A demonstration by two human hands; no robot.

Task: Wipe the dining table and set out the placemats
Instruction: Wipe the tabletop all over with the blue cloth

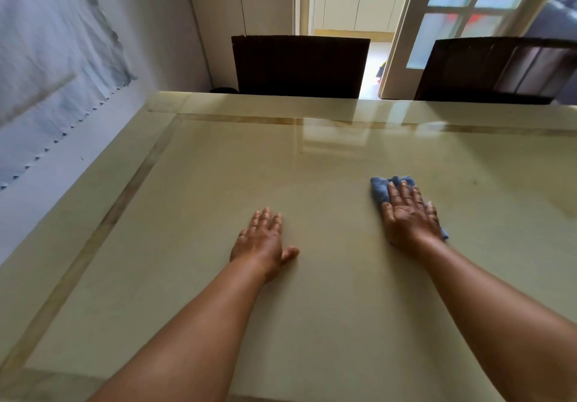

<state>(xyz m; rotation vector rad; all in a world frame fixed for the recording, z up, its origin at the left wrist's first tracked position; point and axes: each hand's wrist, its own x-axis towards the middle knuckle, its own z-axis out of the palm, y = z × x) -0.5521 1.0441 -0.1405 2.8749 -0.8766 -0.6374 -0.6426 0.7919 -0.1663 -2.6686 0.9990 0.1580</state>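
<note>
R hand [410,217] flat, fingers straight, pressing blue cloth [379,190] onto worktop [187,214] — right of centre. L hand [263,241] open, palm down on bare worktop nearby. Two dark chairs [299,66] at far edge.

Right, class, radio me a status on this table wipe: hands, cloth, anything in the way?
Left hand flat on table, holding nothing. Right hand pressing blue cloth flat. No placemats visible. Nothing blocking.
</note>
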